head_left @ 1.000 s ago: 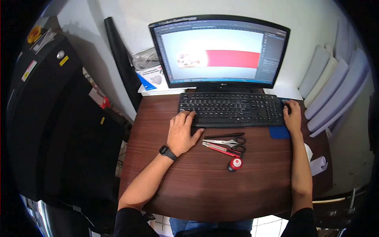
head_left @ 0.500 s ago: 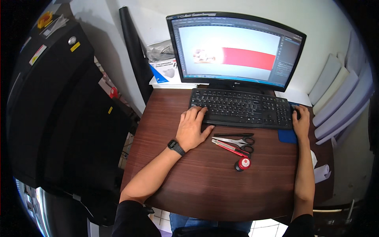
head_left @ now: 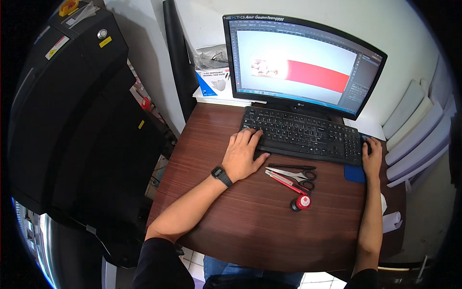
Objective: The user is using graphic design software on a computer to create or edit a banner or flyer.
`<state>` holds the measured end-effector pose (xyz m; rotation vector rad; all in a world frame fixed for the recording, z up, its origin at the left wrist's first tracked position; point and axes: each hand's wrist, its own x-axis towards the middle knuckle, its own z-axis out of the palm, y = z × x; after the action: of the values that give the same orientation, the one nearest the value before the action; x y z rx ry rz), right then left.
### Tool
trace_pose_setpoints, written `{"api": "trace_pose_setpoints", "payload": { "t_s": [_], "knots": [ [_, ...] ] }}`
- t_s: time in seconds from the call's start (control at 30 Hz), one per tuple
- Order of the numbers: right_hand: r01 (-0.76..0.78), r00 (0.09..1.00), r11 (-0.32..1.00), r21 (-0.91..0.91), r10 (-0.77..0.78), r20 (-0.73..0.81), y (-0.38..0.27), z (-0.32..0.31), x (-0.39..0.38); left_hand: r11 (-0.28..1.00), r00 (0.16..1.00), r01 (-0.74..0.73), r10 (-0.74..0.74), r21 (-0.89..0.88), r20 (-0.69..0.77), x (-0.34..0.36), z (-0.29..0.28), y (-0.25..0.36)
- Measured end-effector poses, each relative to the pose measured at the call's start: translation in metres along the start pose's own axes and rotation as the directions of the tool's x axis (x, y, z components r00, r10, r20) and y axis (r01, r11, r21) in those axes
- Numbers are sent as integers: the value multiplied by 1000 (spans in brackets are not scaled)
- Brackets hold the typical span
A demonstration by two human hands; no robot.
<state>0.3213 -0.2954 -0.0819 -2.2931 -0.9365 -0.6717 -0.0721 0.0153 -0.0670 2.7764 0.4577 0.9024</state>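
Observation:
My left hand (head_left: pixel 240 156) rests at the left end of a black keyboard (head_left: pixel 298 135). Its fingers lie spread over the lower left keys, and the thumb stretches onto the desk in front. A dark watch (head_left: pixel 219 173) circles that wrist. To the right of the keyboard, my right hand (head_left: pixel 372 161) curls over a black mouse (head_left: pixel 368 146), mostly hidden under the fingers, on a blue mouse pad (head_left: pixel 354 174). Behind the keyboard stands a monitor (head_left: pixel 298 67), showing a photo that fades into a red band on a white canvas.
Before the keyboard lie a black pen (head_left: pixel 288 166), scissors (head_left: pixel 304 177), a red cutter knife (head_left: pixel 284 180) and a red-topped round stamp (head_left: pixel 302 202) on the brown desk (head_left: pixel 240 231). Paper rolls (head_left: pixel 414 130) lean at right; a mask box (head_left: pixel 215 83) sits behind; a large black machine (head_left: pixel 82 125) flanks the left.
The whole view has shifted and tilted slightly, so the desk and monitor appear further right. Both hands keep their places on the keyboard and mouse. The screen picture looks the same.

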Motion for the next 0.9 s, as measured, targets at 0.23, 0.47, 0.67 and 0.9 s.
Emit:
{"api": "trace_pose_setpoints", "payload": {
  "t_s": [0.23,0.47,0.67,0.9],
  "knots": [
    [-2,1000,1000,-5,2,12,0,2,0,1000,1000,-2,2,2,-3,-1,0,-1],
    [-2,1000,1000,1,2,19,3,3,0,1000,1000,-6,6,13,-3,-1,0,-2],
    [8,1000,1000,-5,-8,19,1,3,0,1000,1000,-3,3,16,-9,-2,0,-2],
    [24,1000,1000,-11,-24,-5,9,4,0,1000,1000,-3,3,0,-5,-1,1,-1]
  ]
}}
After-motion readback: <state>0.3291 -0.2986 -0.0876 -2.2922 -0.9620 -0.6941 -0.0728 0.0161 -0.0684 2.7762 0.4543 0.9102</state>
